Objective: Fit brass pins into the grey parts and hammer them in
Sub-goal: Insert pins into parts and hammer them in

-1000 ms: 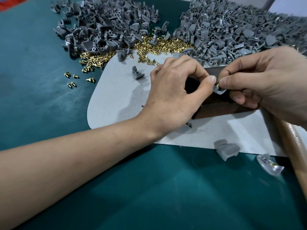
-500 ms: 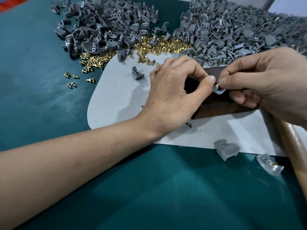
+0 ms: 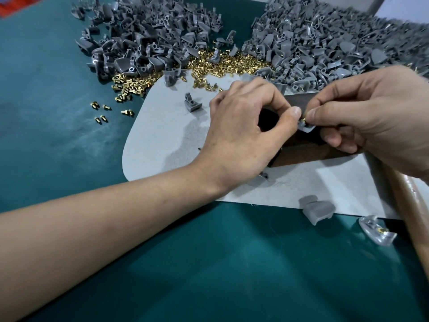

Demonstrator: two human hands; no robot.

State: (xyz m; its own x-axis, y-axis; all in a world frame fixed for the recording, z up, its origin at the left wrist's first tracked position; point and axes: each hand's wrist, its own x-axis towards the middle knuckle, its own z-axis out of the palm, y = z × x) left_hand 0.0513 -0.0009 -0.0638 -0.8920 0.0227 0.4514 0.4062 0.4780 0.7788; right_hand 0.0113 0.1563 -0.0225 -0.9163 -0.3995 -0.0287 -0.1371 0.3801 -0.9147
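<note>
My left hand (image 3: 246, 131) pinches a small grey part (image 3: 306, 128) over a dark brown block (image 3: 308, 149) on the grey mat. My right hand (image 3: 369, 117) pinches a brass pin (image 3: 303, 117) at the top of that part, thumb tip against my left thumb. Two big heaps of grey parts lie at the back, one on the left (image 3: 148, 40) and one on the right (image 3: 325, 43). Loose brass pins (image 3: 222, 62) are spread between and in front of the heaps.
The grey mat (image 3: 167, 135) lies on a teal table (image 3: 209, 263). A single grey part (image 3: 191, 104) sits on the mat. Another grey part (image 3: 316, 211) and a clear part with a pin (image 3: 376, 230) lie near the mat's front edge. A wooden handle (image 3: 411, 205) runs along the right.
Both hands stay in nearly the same place, and the pin sits a little closer to the grey part.
</note>
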